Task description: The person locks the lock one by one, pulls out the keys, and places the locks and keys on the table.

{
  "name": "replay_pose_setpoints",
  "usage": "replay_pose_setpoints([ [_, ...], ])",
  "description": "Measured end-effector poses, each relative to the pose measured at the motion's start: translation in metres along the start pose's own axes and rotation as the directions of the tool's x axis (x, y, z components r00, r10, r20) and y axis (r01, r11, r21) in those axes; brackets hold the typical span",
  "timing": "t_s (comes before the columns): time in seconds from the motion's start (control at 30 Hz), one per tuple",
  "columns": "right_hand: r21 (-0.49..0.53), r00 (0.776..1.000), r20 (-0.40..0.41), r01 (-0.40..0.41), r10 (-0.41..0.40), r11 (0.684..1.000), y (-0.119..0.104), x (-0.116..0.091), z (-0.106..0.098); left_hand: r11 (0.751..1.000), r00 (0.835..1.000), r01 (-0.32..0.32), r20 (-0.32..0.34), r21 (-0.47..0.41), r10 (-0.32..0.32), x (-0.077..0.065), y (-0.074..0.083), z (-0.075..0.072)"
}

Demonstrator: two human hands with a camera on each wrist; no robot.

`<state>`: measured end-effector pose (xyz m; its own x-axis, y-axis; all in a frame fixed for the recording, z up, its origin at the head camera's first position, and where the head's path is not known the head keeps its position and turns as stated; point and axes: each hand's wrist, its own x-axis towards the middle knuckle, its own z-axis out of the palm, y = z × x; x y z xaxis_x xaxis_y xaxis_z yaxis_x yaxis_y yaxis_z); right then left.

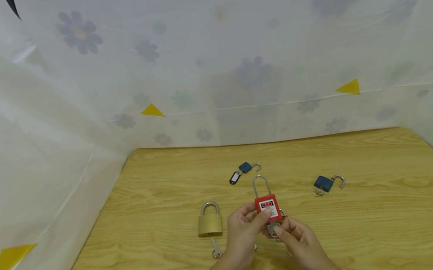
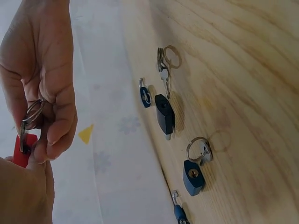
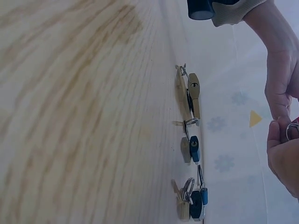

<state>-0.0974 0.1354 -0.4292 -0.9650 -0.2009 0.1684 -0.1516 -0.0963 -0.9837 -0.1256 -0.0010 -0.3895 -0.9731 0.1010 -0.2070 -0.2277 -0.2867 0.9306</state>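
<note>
In the head view a red padlock (image 1: 273, 199) with a white label and a tall thin shackle stands upright above the table. My left hand (image 1: 240, 228) holds it from the left, thumb over the label. At its underside, my right hand (image 1: 305, 242) pinches a key (image 1: 273, 229) between thumb and fingertips. The left wrist view catches the key ring (image 2: 35, 112) hanging by the right fingers, beside the red body (image 2: 22, 156). A shackle behind the right fingers is mostly hidden.
On the table, a brass padlock (image 1: 209, 225) stands left of my hands, a key (image 1: 216, 250) before it. Farther back lies a blue padlock (image 1: 245, 167) with a black tag (image 1: 235, 177). Another blue padlock (image 1: 323, 183), shackle swung out, lies right. A patterned sheet (image 1: 199, 64) hangs behind.
</note>
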Motion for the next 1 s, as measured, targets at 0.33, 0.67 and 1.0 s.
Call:
replay_pose_setpoints([
  [0.33, -0.019, 0.998, 0.015, 0.061, -0.061, 0.998, -0.002, -0.001, 0.004, 0.999, 1.000, -0.014, -0.018, -0.038, 0.013, 0.005, 0.005, -0.002],
  [0.67, -0.274, 0.957, -0.238, -0.229, 0.164, 0.934, -0.006, -0.010, -0.016, 0.994, 0.997, -0.041, -0.065, -0.098, 0.035, 0.010, 0.012, -0.012],
  [1.0, -0.639, 0.830, -0.349, -0.550, 0.434, 0.538, 0.005, -0.021, -0.097, 0.996, 0.997, -0.012, -0.071, -0.084, 0.006, 0.011, 0.007, -0.019],
])
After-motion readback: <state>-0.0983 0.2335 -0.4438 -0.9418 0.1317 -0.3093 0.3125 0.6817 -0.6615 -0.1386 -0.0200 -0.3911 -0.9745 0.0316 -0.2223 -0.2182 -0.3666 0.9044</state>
